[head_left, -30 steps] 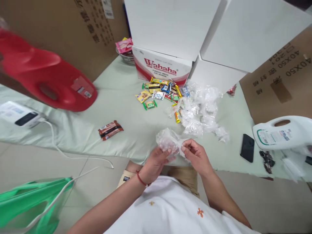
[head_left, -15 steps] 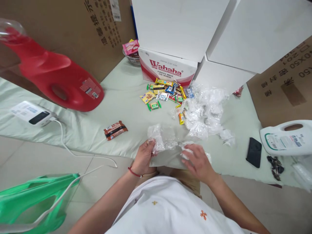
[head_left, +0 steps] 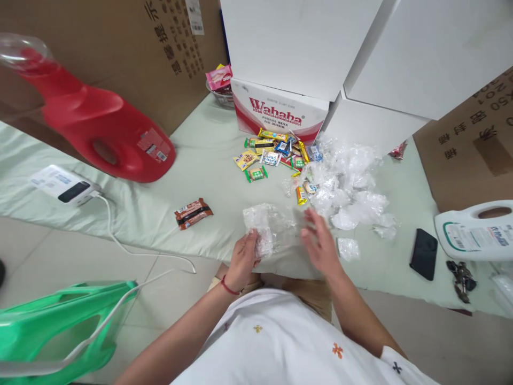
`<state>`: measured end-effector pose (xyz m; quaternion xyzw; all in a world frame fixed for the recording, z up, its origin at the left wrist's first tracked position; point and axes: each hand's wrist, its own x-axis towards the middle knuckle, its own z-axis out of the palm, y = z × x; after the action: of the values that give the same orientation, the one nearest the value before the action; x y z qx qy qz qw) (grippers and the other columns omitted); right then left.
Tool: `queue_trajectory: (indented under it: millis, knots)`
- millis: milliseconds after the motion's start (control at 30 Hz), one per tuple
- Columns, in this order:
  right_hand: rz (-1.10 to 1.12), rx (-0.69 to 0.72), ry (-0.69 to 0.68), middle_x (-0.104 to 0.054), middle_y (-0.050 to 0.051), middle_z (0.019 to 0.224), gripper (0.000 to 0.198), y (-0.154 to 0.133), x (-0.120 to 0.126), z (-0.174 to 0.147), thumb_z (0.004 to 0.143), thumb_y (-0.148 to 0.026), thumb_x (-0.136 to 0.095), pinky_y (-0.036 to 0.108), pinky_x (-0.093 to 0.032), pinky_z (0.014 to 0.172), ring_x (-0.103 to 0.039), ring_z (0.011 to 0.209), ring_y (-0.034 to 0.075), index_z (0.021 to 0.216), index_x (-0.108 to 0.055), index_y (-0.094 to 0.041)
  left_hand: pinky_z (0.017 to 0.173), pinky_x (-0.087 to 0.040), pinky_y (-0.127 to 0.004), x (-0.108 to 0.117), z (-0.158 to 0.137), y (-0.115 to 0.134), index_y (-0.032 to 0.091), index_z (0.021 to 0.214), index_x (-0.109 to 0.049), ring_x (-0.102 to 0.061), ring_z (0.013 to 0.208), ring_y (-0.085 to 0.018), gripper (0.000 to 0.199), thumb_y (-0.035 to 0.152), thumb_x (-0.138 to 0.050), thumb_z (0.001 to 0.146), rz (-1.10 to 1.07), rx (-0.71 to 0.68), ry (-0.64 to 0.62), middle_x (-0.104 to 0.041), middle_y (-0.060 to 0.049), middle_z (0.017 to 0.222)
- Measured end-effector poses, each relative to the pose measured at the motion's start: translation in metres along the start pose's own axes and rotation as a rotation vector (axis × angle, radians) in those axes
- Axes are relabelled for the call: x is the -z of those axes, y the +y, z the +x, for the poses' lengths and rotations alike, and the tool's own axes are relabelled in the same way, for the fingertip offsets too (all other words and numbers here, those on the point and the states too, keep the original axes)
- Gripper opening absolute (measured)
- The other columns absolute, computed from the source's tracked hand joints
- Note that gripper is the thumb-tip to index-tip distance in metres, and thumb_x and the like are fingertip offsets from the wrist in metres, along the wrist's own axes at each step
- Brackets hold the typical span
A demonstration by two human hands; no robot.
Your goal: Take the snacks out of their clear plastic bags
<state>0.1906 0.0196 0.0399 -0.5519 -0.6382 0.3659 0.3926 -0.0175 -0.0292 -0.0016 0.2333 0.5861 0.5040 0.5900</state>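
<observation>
A clear plastic bag (head_left: 266,227), wrinkled and see-through, is pinched at its left side by my left hand (head_left: 243,255) near the table's front edge. Just right of the bag, my right hand (head_left: 320,243) hovers with its fingers apart and nothing in them. Beyond it lies a heap of crumpled clear plastic bags (head_left: 348,187), and one small folded clear bag (head_left: 348,248) rests apart from the heap. A pile of wrapped snacks (head_left: 276,149) sits behind, several in yellow, green and blue wrappers. A brown snack packet (head_left: 194,213) lies alone to the left.
A red detergent bottle (head_left: 108,133) and white router-like device (head_left: 66,184) with a cable are on the left. White boxes (head_left: 296,43) and a Wahaha carton (head_left: 276,109) stand behind. A phone (head_left: 424,254), keys (head_left: 460,280) and white bottle (head_left: 476,230) are right. A green stool (head_left: 60,326) stands lower left.
My right hand has drawn away from the small clear bag at the right and moved toward the bag in my left hand. That held bag looks more spread out.
</observation>
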Motion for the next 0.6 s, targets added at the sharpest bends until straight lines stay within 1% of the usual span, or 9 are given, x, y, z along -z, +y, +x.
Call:
queue_trajectory:
  millis: [67,133,167,233,300,367,467,533,600]
  knots:
    - [0.263,-0.228,-0.076,-0.072,0.008,0.099,0.048,0.000,-0.027,0.000,0.085,-0.060,-0.071,0.036,-0.059,0.071,-0.069,0.086,0.023,0.115,-0.067,-0.024,0.049,-0.040,-0.025,0.001,0.001,-0.004,0.022,0.054,-0.049,-0.044,0.047,-0.011,0.069,0.081,-0.050,0.091,0.133,-0.086,-0.008,-0.048,0.001,0.046]
    - [0.422,-0.374,-0.031,-0.062,-0.001,0.071,0.044,0.005,-0.040,0.005,0.082,-0.063,-0.072,0.026,-0.047,0.051,-0.056,0.059,0.014,0.098,-0.066,-0.022,0.056,-0.047,-0.027,0.006,0.004,-0.005,0.021,0.057,-0.054,-0.053,0.056,-0.014,0.071,0.083,-0.045,0.091,0.205,-0.148,0.045,-0.057,-0.002,0.054]
    - [0.464,-0.400,0.021,-0.056,-0.004,0.065,0.043,0.007,-0.041,0.008,0.081,-0.063,-0.073,0.023,-0.040,0.046,-0.049,0.053,0.011,0.093,-0.065,-0.022,0.059,-0.050,-0.027,0.009,0.006,-0.005,0.021,0.062,-0.059,-0.058,0.062,-0.016,0.071,0.085,-0.046,0.089,0.200,-0.148,0.076,-0.062,-0.003,0.061]
    - [0.504,-0.409,0.125,-0.051,-0.007,0.062,0.043,0.011,-0.034,0.013,0.077,-0.060,-0.078,0.021,-0.030,0.042,-0.040,0.048,0.008,0.089,-0.064,-0.022,0.060,-0.053,-0.028,0.019,0.011,-0.003,0.019,0.075,-0.067,-0.065,0.073,-0.020,0.071,0.089,-0.053,0.081,0.148,-0.100,0.105,-0.070,-0.006,0.074]
    - [0.515,-0.429,0.195,-0.049,-0.008,0.061,0.044,0.014,-0.020,0.017,0.072,-0.058,-0.082,0.020,-0.027,0.041,-0.037,0.047,0.007,0.088,-0.063,-0.022,0.058,-0.054,-0.028,0.031,0.015,0.000,0.019,0.083,-0.069,-0.067,0.074,-0.020,0.072,0.090,-0.062,0.073,0.067,-0.037,0.118,-0.071,-0.006,0.077]
    - [0.509,-0.462,0.242,-0.047,-0.009,0.059,0.045,0.021,-0.005,0.018,0.069,-0.056,-0.085,0.020,-0.024,0.040,-0.036,0.046,0.006,0.087,-0.063,-0.021,0.053,-0.050,-0.026,0.044,0.019,0.003,0.018,0.079,-0.066,-0.062,0.060,-0.016,0.068,0.086,-0.070,0.069,-0.004,0.006,0.136,-0.064,-0.002,0.065]
    - [0.468,-0.482,0.240,-0.046,-0.009,0.058,0.044,0.033,0.009,0.015,0.066,-0.053,-0.088,0.021,-0.021,0.041,-0.034,0.044,0.005,0.084,-0.065,-0.020,0.044,-0.038,-0.022,0.060,0.024,0.008,0.019,0.072,-0.059,-0.044,0.044,-0.009,0.059,0.076,-0.076,0.070,-0.005,0.029,0.144,-0.044,0.007,0.050]
    - [0.444,-0.490,0.209,-0.046,-0.009,0.058,0.044,0.040,0.013,0.012,0.066,-0.053,-0.088,0.021,-0.020,0.041,-0.033,0.044,0.005,0.082,-0.065,-0.020,0.044,-0.035,-0.023,0.068,0.024,0.011,0.020,0.077,-0.059,-0.040,0.044,-0.009,0.055,0.072,-0.074,0.074,0.097,-0.027,0.193,-0.041,0.008,0.051]
    - [0.437,-0.505,0.196,-0.046,-0.009,0.057,0.045,0.044,0.013,0.008,0.066,-0.054,-0.088,0.021,-0.019,0.040,-0.033,0.043,0.005,0.082,-0.065,-0.019,0.049,-0.041,-0.026,0.073,0.022,0.012,0.020,0.091,-0.061,-0.047,0.050,-0.012,0.050,0.067,-0.071,0.079,0.280,-0.207,0.351,-0.050,0.005,0.061]
